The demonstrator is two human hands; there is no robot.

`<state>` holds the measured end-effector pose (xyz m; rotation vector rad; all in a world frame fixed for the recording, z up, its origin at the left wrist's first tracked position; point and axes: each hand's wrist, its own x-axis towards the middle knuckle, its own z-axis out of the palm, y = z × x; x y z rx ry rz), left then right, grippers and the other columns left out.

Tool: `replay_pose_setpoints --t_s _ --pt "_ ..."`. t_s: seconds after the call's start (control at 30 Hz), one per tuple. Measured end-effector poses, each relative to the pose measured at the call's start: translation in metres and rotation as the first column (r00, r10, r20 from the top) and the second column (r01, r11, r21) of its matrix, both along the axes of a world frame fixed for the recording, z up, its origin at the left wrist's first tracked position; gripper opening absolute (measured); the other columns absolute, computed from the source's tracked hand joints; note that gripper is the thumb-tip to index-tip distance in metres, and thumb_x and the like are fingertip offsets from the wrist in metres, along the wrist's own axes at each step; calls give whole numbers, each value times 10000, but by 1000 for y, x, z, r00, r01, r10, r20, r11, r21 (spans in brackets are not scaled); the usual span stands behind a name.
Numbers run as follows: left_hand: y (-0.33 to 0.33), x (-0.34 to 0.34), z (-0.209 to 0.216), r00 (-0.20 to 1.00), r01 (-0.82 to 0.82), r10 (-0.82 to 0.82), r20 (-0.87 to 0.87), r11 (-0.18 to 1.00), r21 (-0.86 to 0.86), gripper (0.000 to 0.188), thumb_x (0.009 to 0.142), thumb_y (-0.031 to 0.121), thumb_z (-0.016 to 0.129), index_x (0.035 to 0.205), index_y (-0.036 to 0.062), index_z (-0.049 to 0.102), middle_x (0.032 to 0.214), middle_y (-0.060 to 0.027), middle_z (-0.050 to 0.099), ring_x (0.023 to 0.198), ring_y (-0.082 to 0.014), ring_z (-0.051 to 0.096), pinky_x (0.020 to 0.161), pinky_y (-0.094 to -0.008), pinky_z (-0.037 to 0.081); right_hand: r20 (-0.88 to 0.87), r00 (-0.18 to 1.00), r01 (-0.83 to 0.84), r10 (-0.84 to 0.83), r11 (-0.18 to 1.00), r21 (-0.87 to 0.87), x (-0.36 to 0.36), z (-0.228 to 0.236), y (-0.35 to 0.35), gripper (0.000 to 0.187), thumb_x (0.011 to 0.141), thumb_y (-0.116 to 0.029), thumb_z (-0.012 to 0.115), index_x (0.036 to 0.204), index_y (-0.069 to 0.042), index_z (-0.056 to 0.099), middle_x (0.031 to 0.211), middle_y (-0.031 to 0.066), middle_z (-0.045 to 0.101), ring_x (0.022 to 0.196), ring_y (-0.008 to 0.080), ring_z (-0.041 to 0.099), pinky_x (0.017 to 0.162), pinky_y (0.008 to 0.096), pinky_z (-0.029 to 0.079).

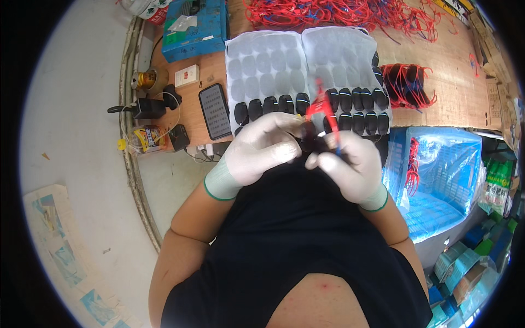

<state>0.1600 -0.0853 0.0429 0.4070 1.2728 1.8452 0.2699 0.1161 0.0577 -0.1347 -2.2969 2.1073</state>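
My left hand (260,147), in a white glove with a green cuff, is closed with its thumb and fingers at a dark lens (309,131). My right hand (355,167), gloved alike, curls around a red glasses frame (322,106) with a blue tip, smeared by motion. Frame and lens meet between the hands, in front of my chest; how they join is blurred. Just beyond lie rows of dark oval lenses (344,100) on white sheeting. Translucent white sheets (265,49) cover the farther rows.
Tangled red frames (339,13) heap at the back. Glasses with dark lenses (407,86) lie at right, above a blue crate (437,218) lined with plastic. At left are a phone (215,112), a blue box (195,41), a small white box (187,75), cables and black adapters (149,108).
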Motion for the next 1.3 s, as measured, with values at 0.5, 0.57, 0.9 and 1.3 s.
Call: replay_pose_setpoints --t_s 0.5,0.57,0.9,1.3 --pt "12 3 8 934 -17 -70 351 971 239 227 985 218 649 1067 7 631 937 -62 645 760 -117 571 696 -275 472 -53 990 -135 130 987 -91 -4 9 -7 185 957 -61 511 987 3 681 758 95 649 681 202 639 660 317 502" --pt "15 6 10 942 -63 -2 336 982 180 226 989 228 647 1056 13 629 924 -57 640 751 -113 566 692 -274 468 -85 995 -45 43 998 -31 -3 4 -11 161 960 -71 518 916 -18 663 712 94 609 611 219 601 606 337 472" --pt "18 5 9 969 -80 90 228 995 -53 318 972 278 656 1068 -23 614 892 -52 627 777 -115 573 715 -272 473 -470 881 172 47 895 411 -7 0 -10 158 843 -27 629 989 -30 689 679 78 600 551 286 578 519 386 417" --pt "14 20 24 969 -127 93 -231 982 -139 163 1031 86 554 1163 -5 582 1029 -30 616 944 -102 569 888 -286 475 -225 974 53 29 934 353 -7 1 0 119 895 -110 665 859 -31 584 715 152 566 655 385 599 571 436 459"
